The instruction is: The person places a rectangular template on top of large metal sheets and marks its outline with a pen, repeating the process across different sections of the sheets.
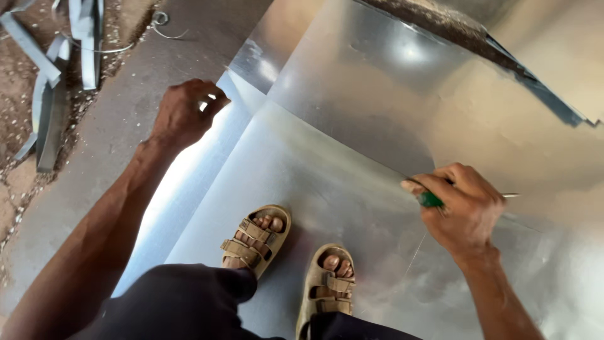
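Note:
I stand on a large shiny metal sheet (302, 182) in tan sandals. My right hand (462, 208) is closed around a tool with a green handle (430, 200); its thin metal tip (509, 195) sticks out to the right and rests on the sheet. My left hand (184, 113) is curled at the left corner of an upper sheet (377, 88), and its fingers seem to pinch that edge. A faint scratched line runs down the sheet below my right hand.
More overlapping metal sheets (541, 132) lie at the upper right. Grey metal strips and offcuts (50, 75) lie on dirt at the upper left, with bits of wire (160, 19). A grey concrete strip (94, 164) runs along the left.

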